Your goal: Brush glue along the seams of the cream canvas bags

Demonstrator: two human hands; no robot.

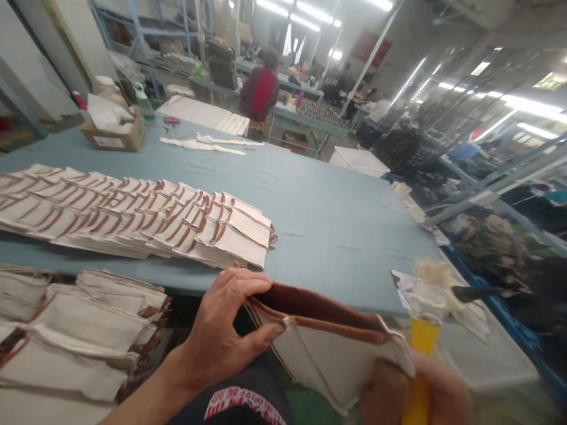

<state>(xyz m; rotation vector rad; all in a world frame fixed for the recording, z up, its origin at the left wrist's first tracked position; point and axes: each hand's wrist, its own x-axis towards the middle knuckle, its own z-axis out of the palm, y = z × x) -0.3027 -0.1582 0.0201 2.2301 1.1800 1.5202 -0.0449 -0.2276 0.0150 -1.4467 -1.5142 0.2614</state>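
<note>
My left hand (225, 324) grips the left end of a cream fabric pouch (328, 354), its thumb on the front and its fingers over the rim. The pouch's mouth gapes upward and shows a brown lining (319, 304). At the pouch's right end is my right hand (425, 389), blurred, closed around the yellow handle of a brush (425, 336) and touching the pouch's side. Pale bristles point up from the brush; the exact finger grip is smeared.
Overlapping rows of cream pouches with brown edging (146, 218) lie on the blue-green table (328, 218). More pouches (88, 330) are stacked at lower left. A cardboard box (115, 136), a bottle (142, 99) and cream strips (204, 143) sit farther back. A person (260, 88) sits beyond.
</note>
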